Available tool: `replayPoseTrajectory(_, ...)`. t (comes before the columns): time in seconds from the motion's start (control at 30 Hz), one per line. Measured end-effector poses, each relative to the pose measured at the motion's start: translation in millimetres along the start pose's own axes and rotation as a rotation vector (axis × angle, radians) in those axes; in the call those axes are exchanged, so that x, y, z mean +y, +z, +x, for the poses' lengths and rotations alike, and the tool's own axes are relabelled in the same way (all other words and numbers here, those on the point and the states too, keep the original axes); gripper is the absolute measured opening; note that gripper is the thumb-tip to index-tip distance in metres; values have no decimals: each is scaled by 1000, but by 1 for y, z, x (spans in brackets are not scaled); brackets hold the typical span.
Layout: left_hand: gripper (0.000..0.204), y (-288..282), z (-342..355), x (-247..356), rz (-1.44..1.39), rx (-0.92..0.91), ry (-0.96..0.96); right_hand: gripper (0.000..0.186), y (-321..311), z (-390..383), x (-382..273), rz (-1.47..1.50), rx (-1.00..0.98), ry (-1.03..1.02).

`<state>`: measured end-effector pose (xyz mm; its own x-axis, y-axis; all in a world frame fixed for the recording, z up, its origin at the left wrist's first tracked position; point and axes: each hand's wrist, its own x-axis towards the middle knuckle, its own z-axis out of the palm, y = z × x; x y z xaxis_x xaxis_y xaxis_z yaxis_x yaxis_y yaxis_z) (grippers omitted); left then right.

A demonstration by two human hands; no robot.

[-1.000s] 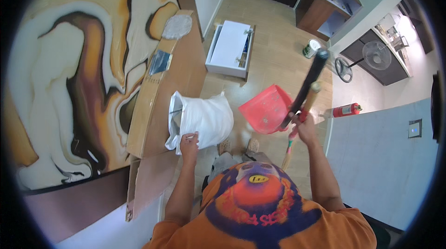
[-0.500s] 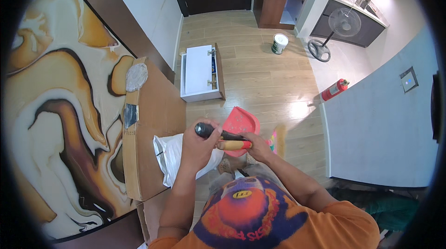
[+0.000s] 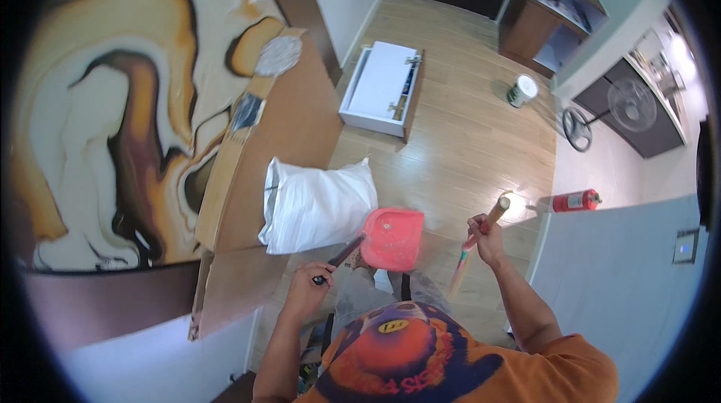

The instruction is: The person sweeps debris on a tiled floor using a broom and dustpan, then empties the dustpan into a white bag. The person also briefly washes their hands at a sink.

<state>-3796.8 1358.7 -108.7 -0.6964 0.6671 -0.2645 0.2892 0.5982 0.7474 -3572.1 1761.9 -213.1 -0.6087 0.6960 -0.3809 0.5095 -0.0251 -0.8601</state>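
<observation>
My left hand (image 3: 309,287) is closed round the black handle of a dustpan. The red dustpan (image 3: 393,241) is down in front of my feet, its pan flecked with pale specks. My right hand (image 3: 488,241) grips the upper part of a broom's stick (image 3: 493,215), which has a wooden-coloured end and a red and green section lower down. The broom's pale bristles (image 3: 458,277) hang below that hand, over the floor. Beside the dustpan on its left lies a full white sack (image 3: 319,204).
A large cardboard panel (image 3: 282,140) leans at the left by a marbled wall panel (image 3: 82,140). Ahead lies a white drawer box (image 3: 372,121). A paint bucket (image 3: 522,91), a standing fan (image 3: 631,106) and a red fire extinguisher (image 3: 576,200) are to the right.
My hands have moved apart: the left to the lower left with the dustpan, the right outward with the broom. The view has turned, and the white sack shows more fully.
</observation>
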Motion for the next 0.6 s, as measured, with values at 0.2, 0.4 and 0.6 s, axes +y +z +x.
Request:
replayPoseTrajectory(0.2,19,34,-77,-121,42,365,-129,28,61,-17,8,-180,-156,-165)
replayPoseTrajectory(0.4,23,41,-145,-208,71,504,-251,31,146,-58,-8,-329,-467,-215)
replayPoseTrajectory(0.6,18,45,-166,-297,1,648,-425,29,251,-134,-41,-423,-694,-188)
